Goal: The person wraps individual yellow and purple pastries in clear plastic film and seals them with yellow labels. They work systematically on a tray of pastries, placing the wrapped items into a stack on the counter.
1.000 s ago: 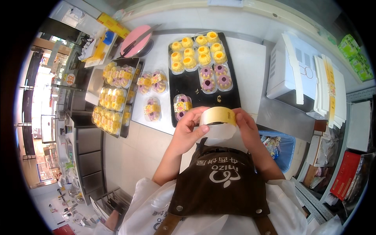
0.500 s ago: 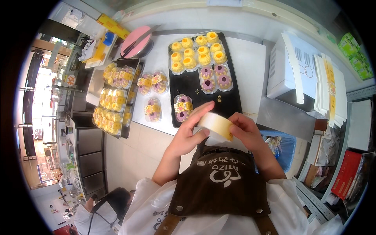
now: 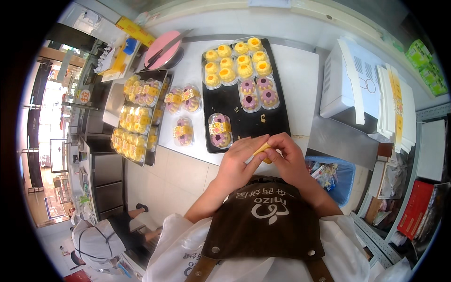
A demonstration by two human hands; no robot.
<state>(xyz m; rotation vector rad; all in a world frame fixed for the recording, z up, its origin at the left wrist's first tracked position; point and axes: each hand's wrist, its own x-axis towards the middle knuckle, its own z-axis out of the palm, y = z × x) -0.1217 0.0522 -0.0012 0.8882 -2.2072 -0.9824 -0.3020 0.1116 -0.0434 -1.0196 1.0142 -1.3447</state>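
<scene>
"What's in your fingers?"
"A yellowish tape roll, mostly covered, so only a narrow part of it shows. My left hand has it pinched, long fingers laid together over the top and thumb pressed in on my side. My right hand grips the other end with curled fingers, its thumb close to the left thumb."

"And where is it?"
"Between my 2 hands, in front of my body, just beyond the top of my brown apron and close to the near edge of the black baking tray."

"What's on the tray?"
"At the far end, 12 yellow-topped cakes in clear packs; below them on the right, 4 purple-topped cakes. A banded clear box of purple-topped cakes sits at the near left corner, just past my left hand."

"Anything else around?"
"More boxed cakes on the white table to the left, a blue bin holding rubbish off to my right, and a co-worker at lower left, well apart from me."
</scene>
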